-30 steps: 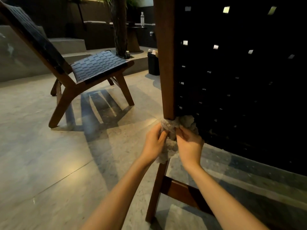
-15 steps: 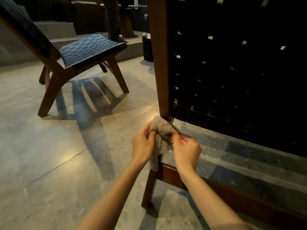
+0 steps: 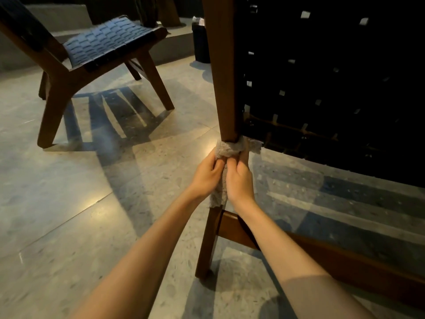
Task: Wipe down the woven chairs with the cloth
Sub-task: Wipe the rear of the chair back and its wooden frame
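Cloth (image 3: 226, 149): grey, nubbly rag wrapped as a band round the near chair's wooden post (image 3: 224, 77), level with the bottom of the woven back (image 3: 322, 88). A tail hangs down between the two hands.
Left hand (image 3: 208, 174): fingers curled, pinching the cloth's left side just under the wrap.
Right hand (image 3: 239, 180): fingers curled round the cloth's right side and the hanging tail. The fingertips are hidden.
Handling: judged soft, light and limp. It drapes and bunches, so it needs both ends held taut to rub round the post. Best taken at the two free ends, as it is now.
Chair: looks stiff and steady enough to pull against. Its leg (image 3: 208, 245) is planted on the stone floor (image 3: 69, 203).
Far chair (image 3: 103, 47): far left, well apart, untouched.
Change: half a second ago the cloth was a loose bunch in front of the post's lower end. Now it is drawn round the post, with the hands closer together.
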Available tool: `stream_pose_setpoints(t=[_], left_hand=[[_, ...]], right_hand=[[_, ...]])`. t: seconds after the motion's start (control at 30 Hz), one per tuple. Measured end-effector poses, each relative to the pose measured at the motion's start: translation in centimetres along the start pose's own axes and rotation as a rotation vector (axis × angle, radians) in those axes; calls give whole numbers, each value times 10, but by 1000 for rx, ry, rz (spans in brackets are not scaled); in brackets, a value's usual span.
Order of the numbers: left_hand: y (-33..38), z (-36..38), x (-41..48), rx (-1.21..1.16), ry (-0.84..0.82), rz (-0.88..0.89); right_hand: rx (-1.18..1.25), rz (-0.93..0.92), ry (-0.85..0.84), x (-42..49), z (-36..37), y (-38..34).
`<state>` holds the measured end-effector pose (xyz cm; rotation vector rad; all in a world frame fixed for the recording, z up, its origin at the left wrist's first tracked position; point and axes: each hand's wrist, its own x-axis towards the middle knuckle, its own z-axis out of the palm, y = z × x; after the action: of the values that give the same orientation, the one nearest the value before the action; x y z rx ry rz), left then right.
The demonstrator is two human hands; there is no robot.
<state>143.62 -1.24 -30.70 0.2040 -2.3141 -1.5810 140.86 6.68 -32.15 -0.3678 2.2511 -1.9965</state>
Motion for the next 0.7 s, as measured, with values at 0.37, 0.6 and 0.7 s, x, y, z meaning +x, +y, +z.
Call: stream_pose_setpoints(t=[0.37, 0.6, 0.7], left_hand=[[-37, 1, -55, -134, -142, -148], [-44, 2, -58, -213, -127, -184], [-31, 0, -32, -260, -106, -121]], right_hand=[[-258, 103, -188, -42, -6, 47], [-89, 115, -270, -33, -10, 38], [-3, 46, -173, -4, -12, 20]])
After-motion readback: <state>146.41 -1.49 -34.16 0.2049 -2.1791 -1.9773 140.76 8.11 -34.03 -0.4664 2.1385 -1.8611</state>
